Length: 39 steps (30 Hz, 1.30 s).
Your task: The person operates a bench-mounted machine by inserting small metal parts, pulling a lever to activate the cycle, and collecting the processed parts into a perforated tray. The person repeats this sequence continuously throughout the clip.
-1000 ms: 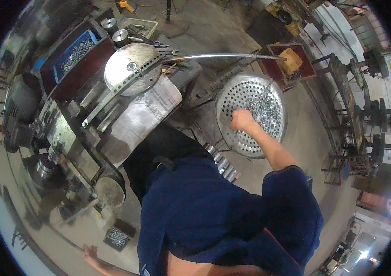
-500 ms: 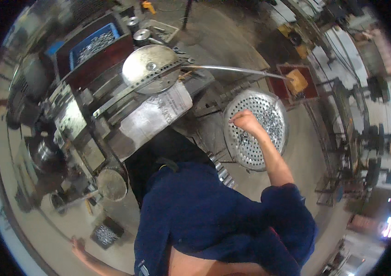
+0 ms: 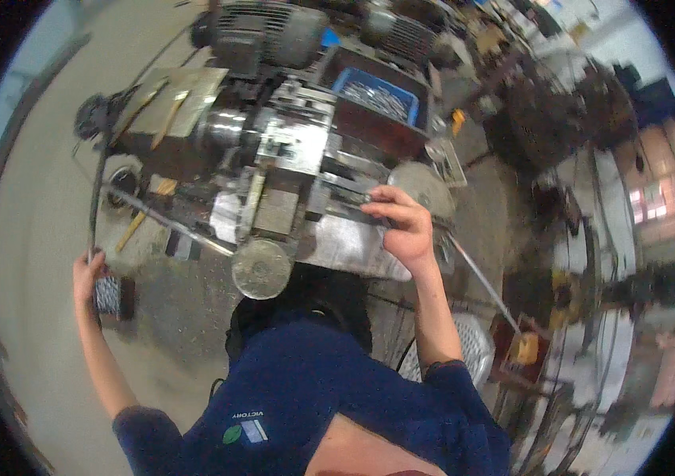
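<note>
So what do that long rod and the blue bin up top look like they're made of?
The long rod in the left hand looks like bare steel, grey with a dull shine. The blue bin looks like moulded plastic, its colour even and matte; its contents glint like metal.

- The right hand point(image 3: 405, 230) rests on the grey metal machine point(image 3: 290, 190), its fingers point(image 3: 381, 208) curled over a thin metal bar point(image 3: 345, 202) on top.
- The left hand point(image 3: 87, 274) reaches out to the side and grips a long dark upright lever point(image 3: 98, 182) near its lower end.
- A round metal disc point(image 3: 261, 268) sits at the near edge of the machine.
- A blue tray point(image 3: 377, 91) of small shiny metal parts stands behind the machine.
- A perforated metal basket point(image 3: 472, 345) lies on the floor by the right forearm.
- A dark blue shirt point(image 3: 313, 404) fills the lower middle.
</note>
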Available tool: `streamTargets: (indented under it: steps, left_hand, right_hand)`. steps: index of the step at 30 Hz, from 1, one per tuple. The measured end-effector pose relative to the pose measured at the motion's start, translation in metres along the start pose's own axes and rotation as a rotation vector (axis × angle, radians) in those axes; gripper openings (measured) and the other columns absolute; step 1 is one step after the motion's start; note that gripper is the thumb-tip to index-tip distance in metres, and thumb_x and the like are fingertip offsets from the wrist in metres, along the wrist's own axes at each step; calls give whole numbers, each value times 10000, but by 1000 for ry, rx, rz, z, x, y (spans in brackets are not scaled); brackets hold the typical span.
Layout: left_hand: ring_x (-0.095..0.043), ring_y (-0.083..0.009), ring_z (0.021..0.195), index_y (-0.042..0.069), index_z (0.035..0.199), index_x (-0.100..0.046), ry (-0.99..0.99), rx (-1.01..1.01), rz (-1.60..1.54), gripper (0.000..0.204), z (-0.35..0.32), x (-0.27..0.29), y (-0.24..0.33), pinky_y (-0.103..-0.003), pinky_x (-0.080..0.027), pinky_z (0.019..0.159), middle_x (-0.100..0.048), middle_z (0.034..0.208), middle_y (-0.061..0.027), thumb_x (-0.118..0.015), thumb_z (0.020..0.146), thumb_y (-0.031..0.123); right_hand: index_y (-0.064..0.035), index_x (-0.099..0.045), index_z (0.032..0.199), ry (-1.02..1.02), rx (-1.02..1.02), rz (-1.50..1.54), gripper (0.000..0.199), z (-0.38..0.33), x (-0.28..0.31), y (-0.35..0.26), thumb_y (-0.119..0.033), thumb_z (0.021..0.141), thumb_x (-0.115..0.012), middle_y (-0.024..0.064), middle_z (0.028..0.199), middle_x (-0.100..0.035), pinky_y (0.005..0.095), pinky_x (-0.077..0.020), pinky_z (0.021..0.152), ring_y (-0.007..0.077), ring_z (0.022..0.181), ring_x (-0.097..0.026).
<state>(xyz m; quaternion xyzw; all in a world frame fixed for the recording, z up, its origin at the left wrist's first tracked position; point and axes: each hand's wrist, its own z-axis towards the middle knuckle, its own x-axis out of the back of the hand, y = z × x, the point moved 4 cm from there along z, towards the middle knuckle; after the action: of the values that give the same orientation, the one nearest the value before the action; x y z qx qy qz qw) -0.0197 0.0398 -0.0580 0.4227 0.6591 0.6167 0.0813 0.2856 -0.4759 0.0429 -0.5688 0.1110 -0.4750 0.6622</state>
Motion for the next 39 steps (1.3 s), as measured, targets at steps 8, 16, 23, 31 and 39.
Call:
streamTargets:
  steps: [8, 16, 23, 31, 39]
  left_hand:
    - [-549, -105, 550, -12, 887, -590, 22, -56, -33, 251, 5, 7, -8, -237, -453, 513, -565, 638, -39, -624, 792, 218]
    - [-555, -120, 537, -24, 918, -571, -2, -3, -55, 285, 4, 9, -14, -246, -452, 518, -565, 643, -41, -638, 781, 217]
    - [-550, -120, 513, -25, 895, -566, 0, -23, -43, 237, 5, 8, -14, -243, -440, 494, -563, 621, -40, -613, 781, 178]
    - [-548, -118, 518, -23, 850, -566, 1, -53, -56, 220, 4, 8, -9, -245, -435, 490, -565, 621, -42, -620, 774, 177]
    - [-547, -117, 531, -16, 827, -571, 23, -35, -15, 226, 4, 9, -8, -251, -433, 495, -570, 629, -45, -632, 764, 192]
  right_hand:
    - [-82, -690, 836, -188, 316, -454, 317, 171, -111, 1, -168, 548, -593, 116, 987, -612, 357, -469, 792, 299, 896, -583]
    - [-91, -703, 772, -257, 282, -537, 278, 198, -151, 34, -212, 551, -587, 126, 923, -639, 360, -482, 758, 302, 851, -602]
    - [-51, -694, 809, -253, 218, -473, 321, 199, -155, 40, -200, 544, -591, 149, 914, -637, 354, -484, 743, 319, 842, -606]
    - [-34, -686, 831, -224, 131, -407, 352, 194, -155, 29, -207, 542, -583, 167, 899, -632, 350, -480, 748, 324, 837, -604]
    - [-18, -681, 827, -227, 149, -427, 365, 196, -158, 37, -203, 527, -587, 175, 892, -628, 349, -477, 744, 331, 838, -599]
